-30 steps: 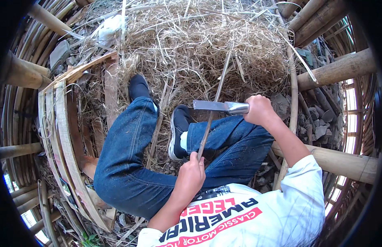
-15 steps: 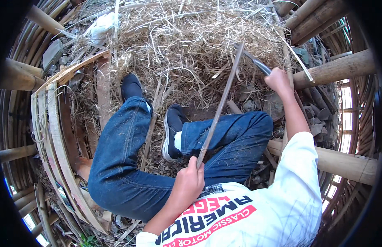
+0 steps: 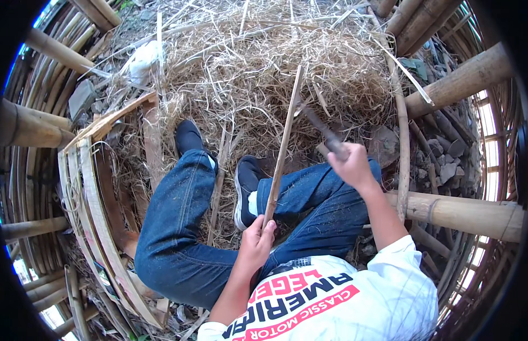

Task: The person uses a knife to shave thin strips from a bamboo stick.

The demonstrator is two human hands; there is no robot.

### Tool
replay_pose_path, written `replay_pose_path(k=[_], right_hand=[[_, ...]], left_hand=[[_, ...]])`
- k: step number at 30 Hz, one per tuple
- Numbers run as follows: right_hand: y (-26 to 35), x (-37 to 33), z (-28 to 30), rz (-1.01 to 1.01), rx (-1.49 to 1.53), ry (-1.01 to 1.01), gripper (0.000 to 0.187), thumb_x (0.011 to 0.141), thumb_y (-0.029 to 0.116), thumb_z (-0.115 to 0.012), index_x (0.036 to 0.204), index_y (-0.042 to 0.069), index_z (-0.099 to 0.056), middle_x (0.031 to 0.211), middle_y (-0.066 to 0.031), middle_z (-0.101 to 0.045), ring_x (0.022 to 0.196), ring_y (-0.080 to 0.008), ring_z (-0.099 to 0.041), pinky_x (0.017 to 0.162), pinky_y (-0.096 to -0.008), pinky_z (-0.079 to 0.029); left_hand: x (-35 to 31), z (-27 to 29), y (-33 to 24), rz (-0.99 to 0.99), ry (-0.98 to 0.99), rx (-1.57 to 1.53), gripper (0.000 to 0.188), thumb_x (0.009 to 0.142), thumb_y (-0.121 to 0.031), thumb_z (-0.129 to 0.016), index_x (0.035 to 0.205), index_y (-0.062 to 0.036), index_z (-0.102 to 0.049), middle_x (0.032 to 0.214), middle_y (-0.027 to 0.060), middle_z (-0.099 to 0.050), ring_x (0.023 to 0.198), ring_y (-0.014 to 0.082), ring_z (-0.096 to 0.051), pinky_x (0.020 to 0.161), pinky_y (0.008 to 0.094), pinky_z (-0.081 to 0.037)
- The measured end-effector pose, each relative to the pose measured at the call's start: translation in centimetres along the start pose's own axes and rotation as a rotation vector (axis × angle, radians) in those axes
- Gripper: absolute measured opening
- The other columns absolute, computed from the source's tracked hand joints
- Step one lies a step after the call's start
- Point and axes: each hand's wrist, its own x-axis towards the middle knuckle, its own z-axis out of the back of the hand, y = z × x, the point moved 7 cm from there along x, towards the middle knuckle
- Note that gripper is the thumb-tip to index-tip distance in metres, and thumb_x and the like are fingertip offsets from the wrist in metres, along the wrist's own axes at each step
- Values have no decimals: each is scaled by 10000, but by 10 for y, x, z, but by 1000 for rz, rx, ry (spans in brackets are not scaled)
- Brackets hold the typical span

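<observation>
My left hand (image 3: pixel 256 245) grips the near end of a long thin bamboo strip (image 3: pixel 284 145), which slants up and away over my legs. My right hand (image 3: pixel 350 165) is closed on the handle of a large knife (image 3: pixel 318 125); its blade meets the strip near the strip's far end. I sit with both legs in blue jeans (image 3: pixel 184 227) stretched out and crossed at the ankles, in dark shoes (image 3: pixel 245 187).
A big heap of dry bamboo shavings (image 3: pixel 264 68) lies ahead of my feet. Thick bamboo poles (image 3: pixel 463 213) lie at my right and far left (image 3: pixel 30 128). Curved split bamboo slats (image 3: pixel 87 204) are stacked at my left. Stones (image 3: pixel 446 153) lie at the right.
My right hand with the knife swung out to the right and up, then came back left and down onto the strip. The strip tilted more upright. My left hand stayed on its near end.
</observation>
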Motion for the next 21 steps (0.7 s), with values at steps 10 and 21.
replay_pose_path(k=[10, 21], right_hand=[[27, -4, -28, 198, -563, 245, 190, 639, 254, -676, 682, 69, -667, 689, -175, -661, 699, -364, -672, 683, -447, -561], [9, 32, -16, 21, -615, 98, 200, 658, 247, -678, 748, 69, -692, 729, -182, -669, 734, -372, -668, 697, -452, -549]], left_hand=[[-4, 0, -5, -90, -35, 266, 232, 982, -202, -522, 934, 23, -546, 600, 122, -538, 519, 240, -550, 507, 354, -408], [-18, -2, -29, -241, -109, 491, 176, 988, -145, -475, 885, -3, -491, 571, 160, -511, 495, 294, -557, 488, 381, -396]])
